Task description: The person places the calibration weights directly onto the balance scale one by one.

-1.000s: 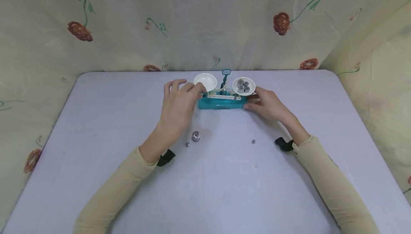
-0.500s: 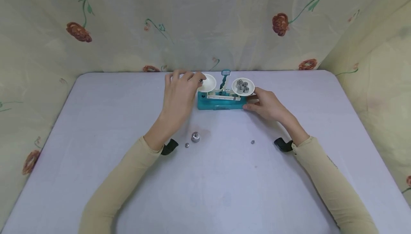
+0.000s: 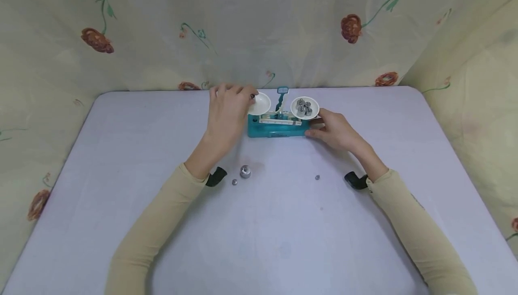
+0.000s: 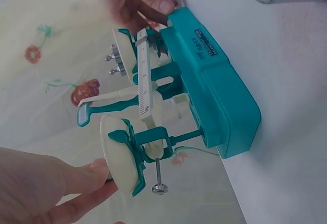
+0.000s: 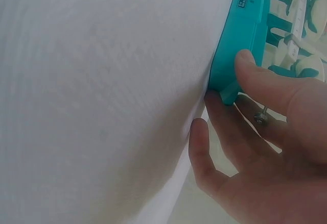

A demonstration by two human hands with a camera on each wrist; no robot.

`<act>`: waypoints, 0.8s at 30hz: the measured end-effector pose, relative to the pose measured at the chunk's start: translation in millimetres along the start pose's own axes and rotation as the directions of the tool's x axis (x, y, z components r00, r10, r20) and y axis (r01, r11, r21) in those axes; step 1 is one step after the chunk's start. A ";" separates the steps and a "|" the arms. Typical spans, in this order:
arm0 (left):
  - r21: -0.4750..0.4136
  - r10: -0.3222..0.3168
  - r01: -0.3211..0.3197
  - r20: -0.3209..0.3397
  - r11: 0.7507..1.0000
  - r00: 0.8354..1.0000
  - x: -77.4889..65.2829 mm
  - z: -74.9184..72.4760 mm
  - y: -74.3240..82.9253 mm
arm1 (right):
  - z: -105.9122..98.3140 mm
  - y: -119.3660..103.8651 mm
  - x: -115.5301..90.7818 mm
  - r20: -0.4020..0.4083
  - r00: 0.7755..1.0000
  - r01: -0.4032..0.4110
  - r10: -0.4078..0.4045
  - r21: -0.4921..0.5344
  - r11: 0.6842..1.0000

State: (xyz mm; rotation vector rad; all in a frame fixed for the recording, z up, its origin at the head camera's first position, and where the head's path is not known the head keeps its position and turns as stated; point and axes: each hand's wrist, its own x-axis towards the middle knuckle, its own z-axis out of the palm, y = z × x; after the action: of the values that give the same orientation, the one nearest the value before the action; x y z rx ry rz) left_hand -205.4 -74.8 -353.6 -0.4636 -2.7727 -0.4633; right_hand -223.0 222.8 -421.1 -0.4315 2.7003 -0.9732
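Observation:
A teal two-pan balance scale (image 3: 277, 131) stands near the table's far edge. My left hand (image 3: 226, 115) pinches a small metal weight (image 3: 252, 96) between thumb and finger at the rim of the left white pan (image 3: 264, 104). In the left wrist view, the thumb meets that pan's edge, and most of the weight is hidden. Several metal weights (image 3: 303, 108) lie in the right pan (image 3: 294, 109). My right hand (image 5: 276, 127) grips the right end of the scale's base, thumb on the front side and fingers round the end.
On the table (image 3: 259, 232), a larger metal weight (image 3: 245, 172) stands in front of the scale beside a small one (image 3: 234, 182). Another tiny weight (image 3: 317, 177) lies farther right. Behind the table hangs a flowered curtain (image 3: 226, 56).
My left hand has moved farther away from the body, from the left pan's near side up to its left rim, carrying the small weight. The right hand stays on the base.

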 end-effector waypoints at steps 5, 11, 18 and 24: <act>0.009 -0.018 0.018 0.037 1.000 0.999 5.2 0.8 0.2 | -0.4 -0.4 -0.1 -0.010 1.000 0.003 -0.003 -0.005 1.000; 0.013 -0.015 0.015 0.032 1.000 0.999 6.7 3.7 1.5 | -0.9 -1.6 -0.3 -0.004 1.000 -0.007 0.007 -0.006 1.000; 0.018 -0.025 0.024 0.039 1.000 0.999 8.8 5.0 0.6 | -1.4 -4.5 -2.4 0.029 0.999 -0.042 0.040 0.041 0.998; 0.026 -0.033 0.032 0.054 0.999 0.998 9.9 7.0 -0.2 | -1.9 -5.6 -4.0 0.030 0.998 -0.051 0.050 0.041 0.998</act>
State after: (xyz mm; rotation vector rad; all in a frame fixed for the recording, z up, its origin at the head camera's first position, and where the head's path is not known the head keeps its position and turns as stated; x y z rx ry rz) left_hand -216.0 -69.8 -356.8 -0.4320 -2.8390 -0.4296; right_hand -218.8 221.1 -415.5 -0.3648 2.6464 -0.9994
